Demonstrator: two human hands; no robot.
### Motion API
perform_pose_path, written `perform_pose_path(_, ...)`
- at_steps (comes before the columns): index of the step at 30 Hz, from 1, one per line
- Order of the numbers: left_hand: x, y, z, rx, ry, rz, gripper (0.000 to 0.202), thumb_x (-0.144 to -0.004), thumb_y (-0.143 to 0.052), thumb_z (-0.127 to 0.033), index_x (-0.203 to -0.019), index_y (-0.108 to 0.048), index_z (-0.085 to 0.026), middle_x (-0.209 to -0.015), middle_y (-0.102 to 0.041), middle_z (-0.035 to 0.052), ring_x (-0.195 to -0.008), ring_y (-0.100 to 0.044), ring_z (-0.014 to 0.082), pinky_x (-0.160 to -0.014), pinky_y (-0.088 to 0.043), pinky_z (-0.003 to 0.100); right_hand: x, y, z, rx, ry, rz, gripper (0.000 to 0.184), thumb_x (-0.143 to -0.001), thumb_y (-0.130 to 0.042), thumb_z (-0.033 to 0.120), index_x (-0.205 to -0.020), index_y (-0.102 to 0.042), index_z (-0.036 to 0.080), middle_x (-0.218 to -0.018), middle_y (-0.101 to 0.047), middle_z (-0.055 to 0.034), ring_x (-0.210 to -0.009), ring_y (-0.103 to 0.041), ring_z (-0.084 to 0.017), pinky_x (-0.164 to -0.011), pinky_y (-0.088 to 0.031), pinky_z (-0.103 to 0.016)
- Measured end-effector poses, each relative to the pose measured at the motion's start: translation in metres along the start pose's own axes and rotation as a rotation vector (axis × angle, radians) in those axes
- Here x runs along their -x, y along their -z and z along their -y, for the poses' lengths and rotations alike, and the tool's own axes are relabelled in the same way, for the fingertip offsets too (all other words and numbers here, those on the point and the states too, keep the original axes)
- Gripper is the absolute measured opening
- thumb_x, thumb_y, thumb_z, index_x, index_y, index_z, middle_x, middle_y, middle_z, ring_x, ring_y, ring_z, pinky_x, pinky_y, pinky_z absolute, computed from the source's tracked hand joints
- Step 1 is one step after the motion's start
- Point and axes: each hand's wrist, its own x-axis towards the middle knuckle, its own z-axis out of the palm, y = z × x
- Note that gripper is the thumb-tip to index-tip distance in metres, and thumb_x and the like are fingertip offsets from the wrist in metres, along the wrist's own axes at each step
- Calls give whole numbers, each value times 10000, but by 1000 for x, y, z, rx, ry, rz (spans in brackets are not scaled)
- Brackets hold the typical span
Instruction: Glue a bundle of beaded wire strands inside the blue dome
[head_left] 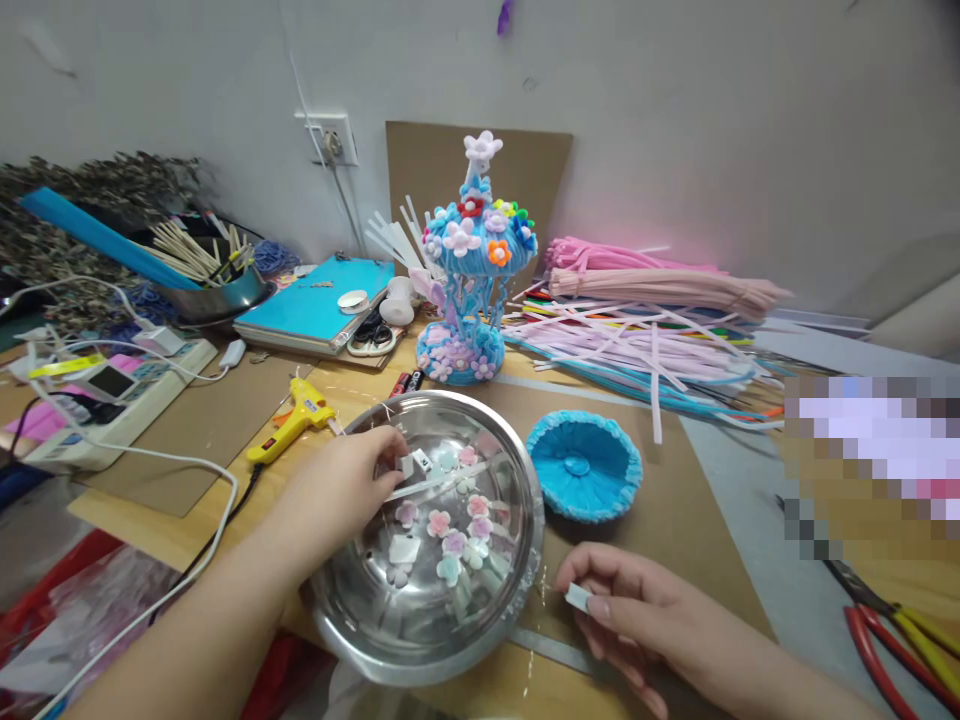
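Note:
Over the left side of a shiny steel bowl point(352, 630), my left hand point(367, 468) is closed in a pinch at a small white block point(406, 467). Right beside it is another white block with a dark mark point(421, 460). Several pastel flower pieces point(454, 542), a white square piece point(404, 549) and a pale strip point(427, 486) lie in the bowl. To the right of the bowl, my right hand point(630, 610) grips a small white block point(577, 597) between thumb and forefinger, its other fingers curled loosely. Behind it sits a round blue fuzzy dish-shaped piece point(581, 467).
A blue flower-covered carousel-like craft point(480, 250) stands behind the bowl. The yellow glue gun point(296, 420) lies left, near a power strip point(127, 400) with trailing cords. Pipe cleaners point(637, 320) are piled at back right. Red-and-yellow-handled pliers point(892, 620) lie at far right.

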Motion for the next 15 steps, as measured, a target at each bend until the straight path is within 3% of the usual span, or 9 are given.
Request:
perform_pose_path(7,4,2,18,461,-16,51,172,-764,-607,-378,-887,-610,-257,-728,-632,-32,-677,-594,179,-599,-436,261,-1,1,-3,7,13,10,263,-903,-549,388,-1030,-506,162,-701,-576,21,-383,-457,-16,-362,-391,-96)
perform_pose_path(11,4,2,19,587,-15,31,233,-746,-633,-332,-956,-601,-235,-825,-641,-15,-740,-582,174,-647,-447,262,-2,1,-2,5,19,1,274,-894,-558,388,-1035,-503,160,-701,-576,19,-395,-460,-22,-366,-407,-102)
perform_pose_path(15,3,6,15,654,47,3,208,-746,-629,-344,-896,-611,-201,-766,-633,-12,-707,-563,167,-613,-422,249,-1,0,0,2,8,4,279,-897,-558,397,-1033,-502,161,-696,-570,24,-390,-450,-15,-367,-397,-95)
